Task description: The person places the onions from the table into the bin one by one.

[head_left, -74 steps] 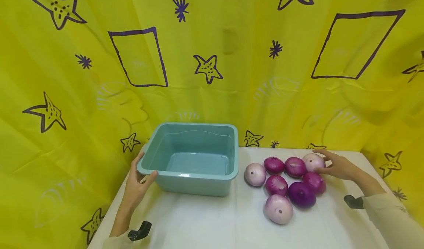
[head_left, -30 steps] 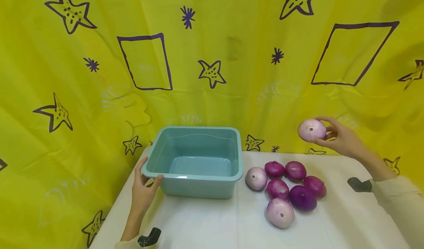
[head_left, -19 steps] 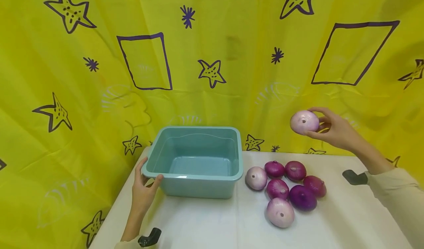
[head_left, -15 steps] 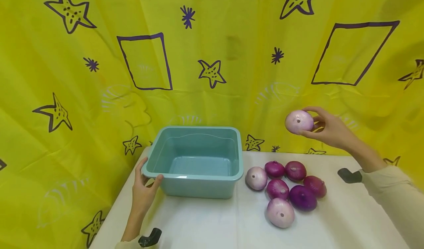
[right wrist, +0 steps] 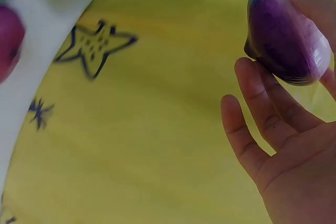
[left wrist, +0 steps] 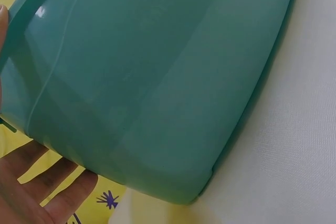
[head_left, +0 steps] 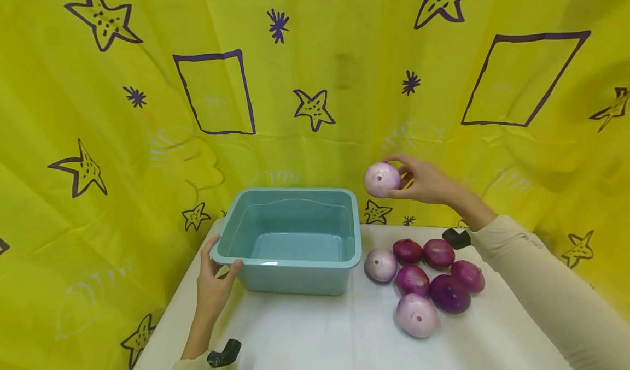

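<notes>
My right hand [head_left: 424, 183] pinches a pale purple onion [head_left: 380, 179] between thumb and fingers, in the air just right of and above the tub's back right corner. In the right wrist view the onion [right wrist: 286, 35] shows a darker purple side, and the lower fingers are spread away from it. A teal plastic tub [head_left: 295, 280] stands on the table at left centre, with nothing inside. At its front left corner my left hand [head_left: 211, 285] holds the rim. In the left wrist view, fingers [left wrist: 68, 195] lie against the tub's wall [left wrist: 142, 93].
Several onions sit in a cluster right of the tub: a pale one [head_left: 381, 265] nearest it, a dark purple one [head_left: 450, 294], and another pale one [head_left: 416, 316] in front. White cloth covers the table [head_left: 295, 332]. A yellow patterned curtain [head_left: 344, 157] hangs directly behind.
My right hand took the pale onion from the cluster's back right, lifted it, then carried it left toward the tub. My left hand stays at the tub's corner.
</notes>
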Demonstrator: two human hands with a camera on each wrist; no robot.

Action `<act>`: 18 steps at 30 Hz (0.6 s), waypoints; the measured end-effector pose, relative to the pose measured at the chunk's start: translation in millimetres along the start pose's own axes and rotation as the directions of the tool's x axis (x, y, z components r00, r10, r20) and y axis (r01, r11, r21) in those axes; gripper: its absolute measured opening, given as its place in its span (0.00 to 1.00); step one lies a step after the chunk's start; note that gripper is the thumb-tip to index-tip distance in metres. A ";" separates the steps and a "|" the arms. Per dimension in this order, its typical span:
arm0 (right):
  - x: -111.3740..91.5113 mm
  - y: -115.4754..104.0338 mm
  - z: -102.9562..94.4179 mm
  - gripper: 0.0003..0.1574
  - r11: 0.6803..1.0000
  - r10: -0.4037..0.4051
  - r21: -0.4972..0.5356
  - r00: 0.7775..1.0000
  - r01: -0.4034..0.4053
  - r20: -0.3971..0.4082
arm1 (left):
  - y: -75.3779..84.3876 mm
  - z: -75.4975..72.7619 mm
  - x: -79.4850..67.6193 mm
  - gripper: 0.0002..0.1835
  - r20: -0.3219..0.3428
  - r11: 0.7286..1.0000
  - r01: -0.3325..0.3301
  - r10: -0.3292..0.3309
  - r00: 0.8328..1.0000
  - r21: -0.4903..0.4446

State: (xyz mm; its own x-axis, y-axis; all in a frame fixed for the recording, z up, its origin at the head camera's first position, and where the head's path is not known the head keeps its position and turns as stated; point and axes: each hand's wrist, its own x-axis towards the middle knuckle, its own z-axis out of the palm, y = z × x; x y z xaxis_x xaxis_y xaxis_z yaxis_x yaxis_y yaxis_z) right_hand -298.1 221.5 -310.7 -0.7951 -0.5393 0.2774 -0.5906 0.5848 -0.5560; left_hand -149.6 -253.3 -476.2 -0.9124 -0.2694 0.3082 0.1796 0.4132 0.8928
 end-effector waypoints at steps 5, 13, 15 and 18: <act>29.3 -20.2 22.0 0.44 0.999 -0.048 0.014 0.998 0.047 0.045 | -0.6 0.4 -0.3 0.42 -0.008 1.000 -0.012 0.012 1.000 -0.005; 69.6 -49.0 52.6 0.43 0.997 -0.069 0.026 0.989 0.066 0.127 | -0.5 1.2 -0.7 0.42 -0.010 1.000 -0.012 0.011 1.000 -0.025; 79.0 -55.6 59.9 0.43 0.997 -0.074 0.023 0.986 0.071 0.150 | 0.4 1.0 -1.4 0.43 -0.009 1.000 -0.012 0.011 1.000 -0.023; 92.4 -64.6 72.0 0.43 0.996 -0.092 0.028 0.978 0.088 0.186 | 1.5 0.9 -2.6 0.44 -0.011 1.000 -0.010 0.010 1.000 -0.022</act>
State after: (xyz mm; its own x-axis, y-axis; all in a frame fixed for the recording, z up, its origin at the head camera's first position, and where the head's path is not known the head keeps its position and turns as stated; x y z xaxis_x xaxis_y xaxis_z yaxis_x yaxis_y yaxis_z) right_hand -323.5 90.3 -305.6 -0.6978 -0.6941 0.1767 -0.6546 0.5179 -0.5508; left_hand -147.4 -251.2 -475.9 -0.9062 -0.2752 0.3209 0.1972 0.3964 0.8966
